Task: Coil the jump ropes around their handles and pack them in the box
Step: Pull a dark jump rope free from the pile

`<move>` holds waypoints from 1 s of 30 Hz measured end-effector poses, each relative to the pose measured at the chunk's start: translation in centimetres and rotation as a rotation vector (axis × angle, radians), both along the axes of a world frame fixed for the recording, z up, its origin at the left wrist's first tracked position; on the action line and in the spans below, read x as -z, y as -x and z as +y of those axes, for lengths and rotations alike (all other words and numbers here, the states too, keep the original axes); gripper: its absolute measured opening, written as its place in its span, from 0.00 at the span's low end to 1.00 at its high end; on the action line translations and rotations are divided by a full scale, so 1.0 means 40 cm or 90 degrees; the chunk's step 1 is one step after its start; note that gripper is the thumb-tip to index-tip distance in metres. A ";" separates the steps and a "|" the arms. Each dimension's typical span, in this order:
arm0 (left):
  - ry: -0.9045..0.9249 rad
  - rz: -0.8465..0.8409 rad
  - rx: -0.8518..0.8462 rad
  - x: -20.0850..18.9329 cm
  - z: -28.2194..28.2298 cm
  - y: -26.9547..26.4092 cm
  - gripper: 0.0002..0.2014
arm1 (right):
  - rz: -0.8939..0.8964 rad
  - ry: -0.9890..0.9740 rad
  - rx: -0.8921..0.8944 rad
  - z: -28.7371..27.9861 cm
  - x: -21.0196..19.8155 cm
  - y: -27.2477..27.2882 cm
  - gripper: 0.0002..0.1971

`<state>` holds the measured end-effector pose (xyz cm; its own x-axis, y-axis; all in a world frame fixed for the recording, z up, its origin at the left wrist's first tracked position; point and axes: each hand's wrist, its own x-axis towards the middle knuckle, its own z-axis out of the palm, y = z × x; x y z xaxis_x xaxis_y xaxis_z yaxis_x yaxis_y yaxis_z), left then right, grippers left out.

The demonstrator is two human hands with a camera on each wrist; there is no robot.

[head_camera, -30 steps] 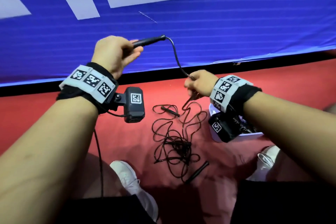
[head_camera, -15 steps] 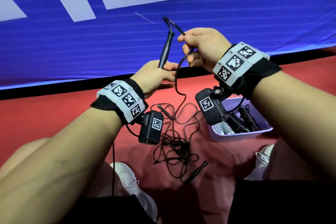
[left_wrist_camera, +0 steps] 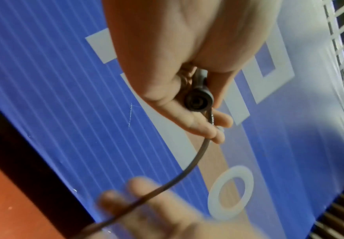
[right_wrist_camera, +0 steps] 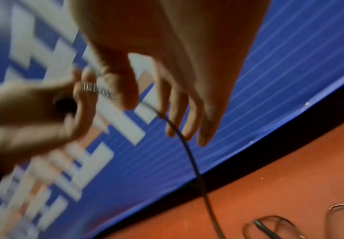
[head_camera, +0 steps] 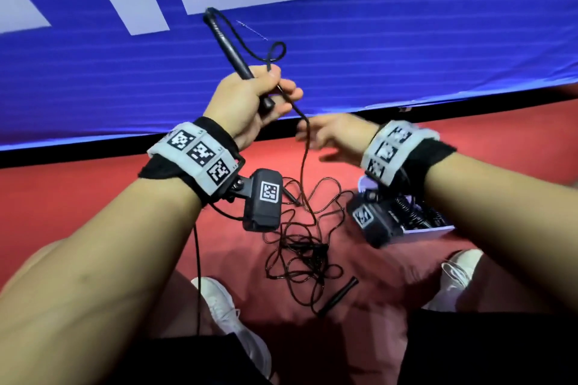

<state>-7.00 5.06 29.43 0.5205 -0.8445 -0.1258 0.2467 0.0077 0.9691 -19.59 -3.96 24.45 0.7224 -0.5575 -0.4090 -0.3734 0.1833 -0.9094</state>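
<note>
My left hand grips a black jump-rope handle that points up and to the left. Its end cap shows between the fingers in the left wrist view. The thin black rope makes a small loop by the handle, passes under my left thumb and hangs down to a tangled pile on the red floor. My right hand is lower and to the right, blurred, fingers spread, with the rope running across them. A lavender box with coiled ropes sits behind my right wrist.
Two loose black handles lie at the pile, one in front and one at the back. White shoes flank it. A blue banner with a black base strip stands close behind the hands.
My left hand rose with the handle and tipped it leftward. My right hand dropped from beside the handle's top, released its pinch on the rope and spread its fingers.
</note>
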 end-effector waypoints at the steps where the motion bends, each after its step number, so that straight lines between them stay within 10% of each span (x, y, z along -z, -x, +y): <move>1: 0.022 0.031 -0.015 -0.006 0.001 -0.011 0.09 | 0.049 0.061 -0.094 0.024 0.026 -0.004 0.16; 5: 0.076 0.115 -0.101 -0.014 0.010 -0.055 0.10 | 0.125 0.136 -0.202 0.074 0.087 0.004 0.07; 9: -0.060 -0.079 -0.168 0.039 0.012 -0.088 0.09 | -0.040 0.084 0.072 0.033 -0.004 -0.016 0.14; 17: -0.154 -0.206 0.232 0.057 0.024 0.028 0.13 | -0.326 -0.148 0.356 -0.043 -0.151 -0.003 0.12; 21: -0.120 -0.221 0.204 0.048 0.010 0.037 0.12 | -0.345 -0.151 0.434 -0.058 -0.157 0.005 0.10; 30: -0.031 -0.062 0.061 0.010 -0.002 -0.002 0.15 | 0.040 0.190 -0.199 0.065 0.016 0.004 0.08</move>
